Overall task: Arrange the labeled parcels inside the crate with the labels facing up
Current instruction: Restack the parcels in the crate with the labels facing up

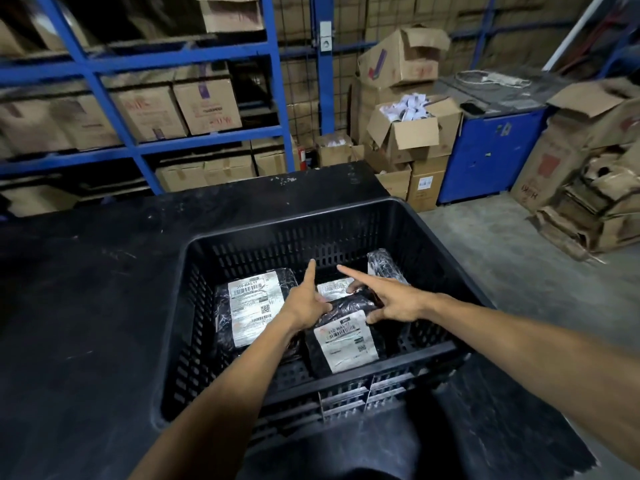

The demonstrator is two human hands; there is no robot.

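Note:
A black slatted plastic crate (346, 216) stands on a dark table. Inside lie black plastic-wrapped parcels with white labels facing up: one at the left (252, 306), one at the front middle (346, 341), one behind it (334, 287) that is mostly hidden, and one leaning at the back right (384, 265). My left hand (306, 301) and my right hand (391, 299) both grip the far end of the front middle parcel, each with its index finger stretched out.
The dark table (86, 289) extends to the left of the crate. Blue metal racks (138, 64) hold cardboard boxes behind it. More open boxes (412, 129), a blue cabinet (491, 150) and flattened cardboard (588, 209) stand at the right on the concrete floor.

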